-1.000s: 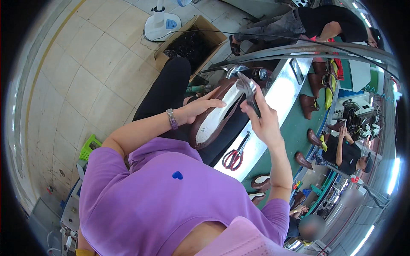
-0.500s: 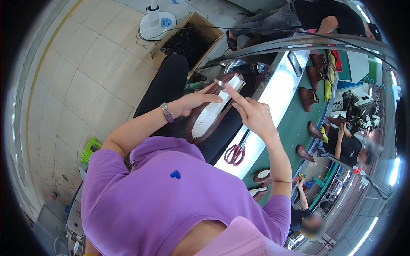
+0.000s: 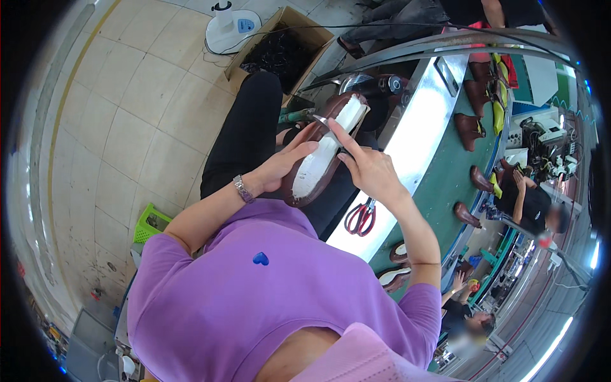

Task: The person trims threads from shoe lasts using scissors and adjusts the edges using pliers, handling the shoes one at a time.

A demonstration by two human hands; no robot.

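Note:
A dark brown shoe (image 3: 294,187) lies sole side up above my lap, its white underside facing me. My left hand (image 3: 280,167) is wrapped round its left side, thumb resting on the white part. In my right hand (image 3: 377,173) is a small knife (image 3: 323,121), a thin metal blade with its handle mostly hidden by the fingers. My right index finger stretches along it, and the blade lies across the shoe's upper part, near the left edge of the white underside. Red-handled scissors (image 3: 361,219) lie on the metal bench edge, below my right hand.
A shiny metal ledge (image 3: 414,143) borders a green conveyor belt (image 3: 439,191) carrying several brown shoes (image 3: 469,130). A phone (image 3: 445,77) lies on the ledge. Beyond my knee stands a cardboard box (image 3: 312,48) of black material. Other people work across the belt and at the top.
The knife has shifted slightly to the left over the shoe, with my right hand moving along. My left thumb has slid left on the white underside. The whole view has shifted a little.

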